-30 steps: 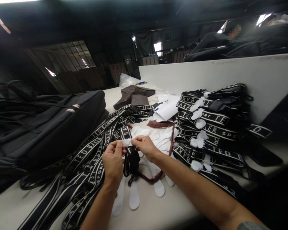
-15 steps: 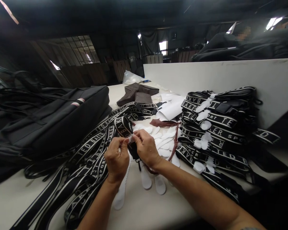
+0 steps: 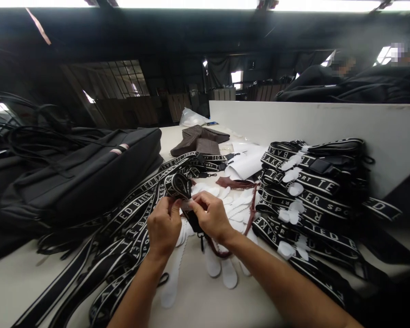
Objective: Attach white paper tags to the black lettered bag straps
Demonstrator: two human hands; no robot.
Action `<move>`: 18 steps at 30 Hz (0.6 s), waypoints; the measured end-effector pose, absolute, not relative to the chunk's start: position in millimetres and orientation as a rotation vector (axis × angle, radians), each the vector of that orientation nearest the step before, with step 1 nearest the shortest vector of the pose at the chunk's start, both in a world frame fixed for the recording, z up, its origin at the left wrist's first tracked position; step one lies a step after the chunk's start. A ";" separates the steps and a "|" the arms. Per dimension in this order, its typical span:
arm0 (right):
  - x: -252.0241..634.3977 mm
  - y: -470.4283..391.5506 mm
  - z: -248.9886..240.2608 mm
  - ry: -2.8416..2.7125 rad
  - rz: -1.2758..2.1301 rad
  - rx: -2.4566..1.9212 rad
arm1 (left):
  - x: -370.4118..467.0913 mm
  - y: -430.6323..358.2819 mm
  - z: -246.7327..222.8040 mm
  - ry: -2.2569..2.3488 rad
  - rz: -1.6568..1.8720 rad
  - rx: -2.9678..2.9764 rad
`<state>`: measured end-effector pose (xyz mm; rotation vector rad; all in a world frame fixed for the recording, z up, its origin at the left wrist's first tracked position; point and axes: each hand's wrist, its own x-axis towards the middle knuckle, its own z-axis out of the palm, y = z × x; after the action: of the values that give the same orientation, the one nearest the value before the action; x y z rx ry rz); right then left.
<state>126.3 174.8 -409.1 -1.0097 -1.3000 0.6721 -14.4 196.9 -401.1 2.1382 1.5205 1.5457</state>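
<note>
A folded black webbing strap (image 3: 178,184) with white lettering stands bunched between my hands, its metal clip (image 3: 201,238) hanging below. Around it runs a small white tie strip (image 3: 186,205). My left hand (image 3: 164,224) is closed, thumb and fingertips pinching the strip from the left. From the other side my right hand (image 3: 212,217) pinches it too, fingers curled. The fingertips nearly meet and partly cover the strip. Under and behind the hands lies a pile of loose white tie strips (image 3: 237,207) with notched edges and rounded ends.
Loose lettered straps (image 3: 123,223) spread at the left, beside a large black bag (image 3: 89,173). Bundled straps (image 3: 310,196) with white ties are stacked at the right. Brown folded material (image 3: 205,139) and white paper (image 3: 246,159) lie behind. A white partition (image 3: 310,120) closes the back right.
The camera view has tilted up slightly, so everything sits lower. The strap's loop looks gathered tighter at the strip, and both hands keep their pinch there.
</note>
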 end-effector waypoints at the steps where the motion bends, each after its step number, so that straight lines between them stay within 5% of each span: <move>1: 126.4 173.7 -407.8 -1.308 0.633 -1.004 | -15.0 197.4 -401.1 1.490 1.556 2.128; 11: 121.4 182.5 -424.6 -0.970 1.246 -0.896 | -5.7 193.9 -404.5 1.038 1.474 1.247; 18: 112.1 179.4 -422.3 -0.943 1.320 -0.769 | -9.4 202.2 -396.5 0.967 1.619 1.112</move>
<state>112.1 179.4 -422.3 -0.7688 -0.9432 1.3197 -9.4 202.2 -396.5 1.1124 0.9668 1.6193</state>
